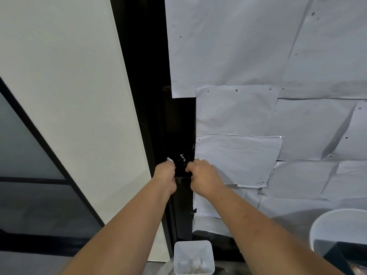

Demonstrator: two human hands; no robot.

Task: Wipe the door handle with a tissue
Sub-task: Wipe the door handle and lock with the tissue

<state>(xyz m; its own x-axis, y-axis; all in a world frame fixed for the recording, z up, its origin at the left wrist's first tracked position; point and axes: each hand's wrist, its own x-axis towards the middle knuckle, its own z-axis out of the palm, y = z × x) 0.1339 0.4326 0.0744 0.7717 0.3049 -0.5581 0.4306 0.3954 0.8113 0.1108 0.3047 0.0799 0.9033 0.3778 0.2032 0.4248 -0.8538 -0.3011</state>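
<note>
Head view: my left hand (165, 171) pinches the tissue (170, 160); right hand (200, 175) curled on the door handle (180, 162). Thin tissue may tear or slip.

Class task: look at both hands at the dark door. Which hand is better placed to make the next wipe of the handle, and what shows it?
Probably the left hand: white tissue shows at its fingertips, beside the dark door handle. The right hand shows no tissue and seems only to steady the handle.

Indoor doorway: paper-covered door (258, 56), bin (193, 257).
</note>
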